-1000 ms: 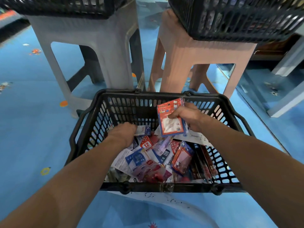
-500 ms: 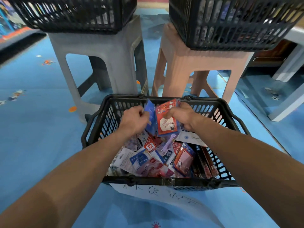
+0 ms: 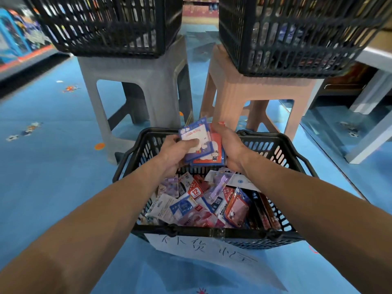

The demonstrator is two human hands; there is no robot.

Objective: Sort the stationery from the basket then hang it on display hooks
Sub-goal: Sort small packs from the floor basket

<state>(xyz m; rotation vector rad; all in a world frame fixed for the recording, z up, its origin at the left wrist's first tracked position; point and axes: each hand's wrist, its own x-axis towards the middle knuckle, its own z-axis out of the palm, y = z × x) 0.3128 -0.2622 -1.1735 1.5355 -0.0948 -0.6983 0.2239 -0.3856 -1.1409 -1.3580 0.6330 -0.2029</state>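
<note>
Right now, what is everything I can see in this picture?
floor basket: 1, black, on the blue floor, nearest
loose packets: many, mixed colours, piled inside floor basket
paper label: 1, white, handwritten, on its near side
blue packet: 1, blue and white, above far rim
red packet: 1, red, just behind blue packet
grey stool: 1, grey, back left
pink stool: 1, pink, back right
left raised basket: 1, black, atop grey stool
right raised basket: 1, black, atop pink stool
left hand: 1, grips blue packet
right hand: 1, holds red packet

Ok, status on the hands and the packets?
Left hand grips blue packet. Right hand grips red packet behind it. Both held over the basket, more stationery inside. Nothing blocking.
</note>
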